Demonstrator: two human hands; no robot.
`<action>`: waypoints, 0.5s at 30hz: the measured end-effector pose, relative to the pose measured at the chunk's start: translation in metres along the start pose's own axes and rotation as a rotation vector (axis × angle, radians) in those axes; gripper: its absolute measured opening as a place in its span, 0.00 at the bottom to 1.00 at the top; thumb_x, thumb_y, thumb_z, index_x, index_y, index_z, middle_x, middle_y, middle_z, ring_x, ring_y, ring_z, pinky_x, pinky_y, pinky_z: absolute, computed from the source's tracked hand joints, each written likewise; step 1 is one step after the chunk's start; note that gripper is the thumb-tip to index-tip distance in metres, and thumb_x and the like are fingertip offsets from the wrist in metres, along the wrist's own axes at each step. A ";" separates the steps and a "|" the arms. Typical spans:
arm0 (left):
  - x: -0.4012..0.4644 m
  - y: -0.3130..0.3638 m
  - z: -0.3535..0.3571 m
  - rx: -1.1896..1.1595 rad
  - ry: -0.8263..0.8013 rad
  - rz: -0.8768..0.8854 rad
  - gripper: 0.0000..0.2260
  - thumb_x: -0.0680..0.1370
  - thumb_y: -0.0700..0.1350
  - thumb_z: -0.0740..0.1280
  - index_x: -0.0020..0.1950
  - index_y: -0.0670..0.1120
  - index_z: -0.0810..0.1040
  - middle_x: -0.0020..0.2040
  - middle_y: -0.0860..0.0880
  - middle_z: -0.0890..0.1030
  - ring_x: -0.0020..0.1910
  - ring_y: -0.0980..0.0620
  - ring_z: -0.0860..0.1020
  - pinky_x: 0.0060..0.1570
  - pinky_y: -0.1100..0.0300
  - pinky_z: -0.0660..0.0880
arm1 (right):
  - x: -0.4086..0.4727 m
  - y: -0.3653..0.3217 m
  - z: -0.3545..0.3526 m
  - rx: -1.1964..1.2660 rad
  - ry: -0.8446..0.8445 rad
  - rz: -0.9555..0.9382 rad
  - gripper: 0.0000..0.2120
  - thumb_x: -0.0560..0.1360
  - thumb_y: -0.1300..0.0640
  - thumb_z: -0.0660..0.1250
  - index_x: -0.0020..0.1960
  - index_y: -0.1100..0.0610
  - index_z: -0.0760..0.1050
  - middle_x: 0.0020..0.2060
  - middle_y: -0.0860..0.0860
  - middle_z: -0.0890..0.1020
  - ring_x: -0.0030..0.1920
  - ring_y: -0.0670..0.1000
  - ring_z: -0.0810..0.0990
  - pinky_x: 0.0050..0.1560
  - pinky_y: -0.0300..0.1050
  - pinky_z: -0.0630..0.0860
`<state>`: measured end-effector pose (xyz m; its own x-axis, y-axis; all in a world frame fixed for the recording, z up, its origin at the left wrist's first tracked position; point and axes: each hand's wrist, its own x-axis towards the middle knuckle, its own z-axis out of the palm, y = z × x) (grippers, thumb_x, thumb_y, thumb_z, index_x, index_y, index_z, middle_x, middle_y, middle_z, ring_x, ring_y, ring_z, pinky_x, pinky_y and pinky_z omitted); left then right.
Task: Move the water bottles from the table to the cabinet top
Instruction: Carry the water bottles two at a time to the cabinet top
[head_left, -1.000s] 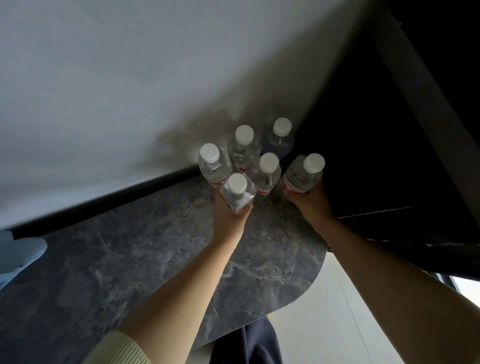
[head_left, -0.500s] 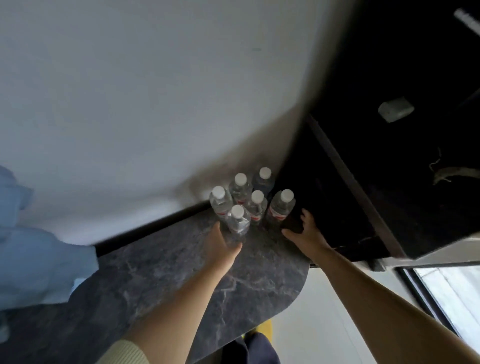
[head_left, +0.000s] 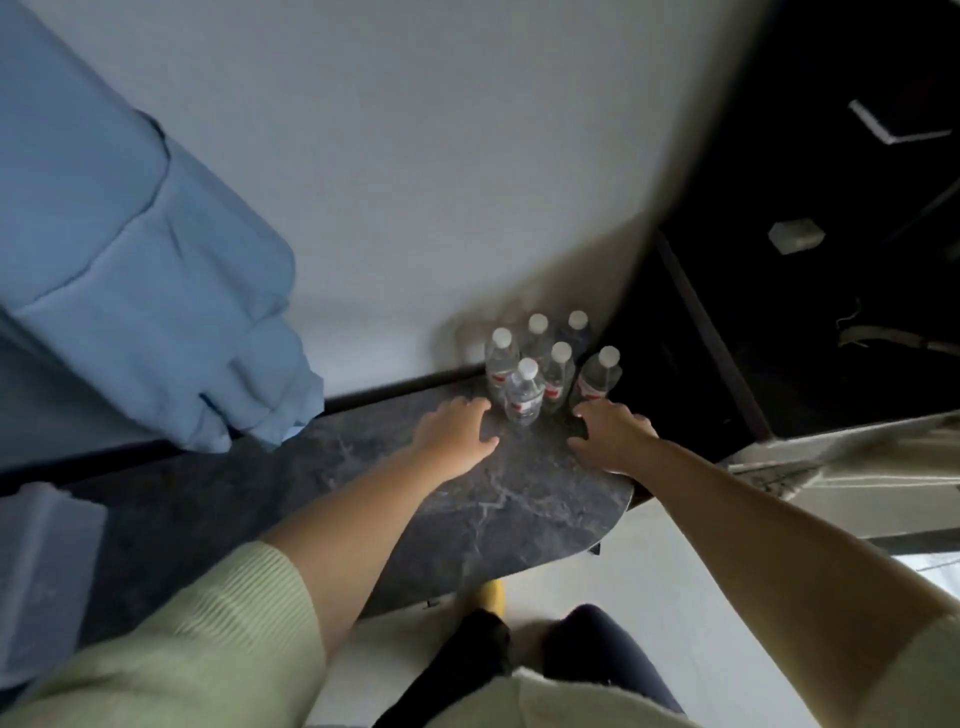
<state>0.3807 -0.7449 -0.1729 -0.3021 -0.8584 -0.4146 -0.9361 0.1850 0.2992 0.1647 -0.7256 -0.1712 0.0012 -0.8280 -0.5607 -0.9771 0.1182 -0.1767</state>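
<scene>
Several clear water bottles with white caps and red labels stand clustered at the far right corner of a dark marble top (head_left: 332, 483), against the white wall. The nearest bottle (head_left: 524, 392) stands in front; another (head_left: 597, 376) is at the right of the cluster. My left hand (head_left: 457, 434) hovers over the surface just left of and short of the front bottle, fingers relaxed, holding nothing. My right hand (head_left: 613, 436) is just below the right bottle, fingers loosely spread, holding nothing. Neither hand touches a bottle.
Blue cloth (head_left: 130, 291) hangs at the left, over the back of the marble top. A dark cabinet or unit (head_left: 810, 322) rises to the right of the bottles. The top's rounded edge (head_left: 608, 535) ends above pale floor (head_left: 644, 623); my legs show below.
Both hands have let go of the bottles they held a second ago and drawn back toward me. The view has pulled away, so the bottles look smaller and more blue cloth shows.
</scene>
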 end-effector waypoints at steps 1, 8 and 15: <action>-0.007 -0.003 -0.004 0.005 0.017 -0.025 0.25 0.78 0.55 0.64 0.72 0.47 0.66 0.69 0.46 0.72 0.67 0.45 0.71 0.62 0.47 0.72 | -0.003 -0.007 -0.002 -0.035 0.011 -0.037 0.26 0.77 0.45 0.62 0.72 0.54 0.64 0.69 0.55 0.69 0.69 0.59 0.68 0.66 0.56 0.68; -0.072 0.002 0.011 -0.186 0.137 -0.290 0.25 0.79 0.53 0.63 0.75 0.47 0.63 0.72 0.45 0.69 0.69 0.44 0.70 0.65 0.50 0.69 | -0.015 -0.030 -0.004 -0.212 0.046 -0.315 0.24 0.78 0.45 0.60 0.71 0.53 0.67 0.70 0.55 0.69 0.69 0.58 0.68 0.66 0.56 0.68; -0.160 0.015 0.064 -0.321 0.196 -0.527 0.25 0.79 0.53 0.65 0.74 0.47 0.64 0.70 0.43 0.72 0.66 0.43 0.72 0.63 0.50 0.71 | -0.043 -0.046 0.028 -0.359 -0.045 -0.577 0.21 0.79 0.45 0.59 0.67 0.56 0.71 0.64 0.58 0.76 0.62 0.58 0.75 0.61 0.51 0.72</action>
<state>0.4035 -0.5742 -0.1572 0.2507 -0.8720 -0.4205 -0.8400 -0.4118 0.3532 0.2160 -0.6802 -0.1617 0.5450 -0.6792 -0.4916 -0.8272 -0.5314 -0.1827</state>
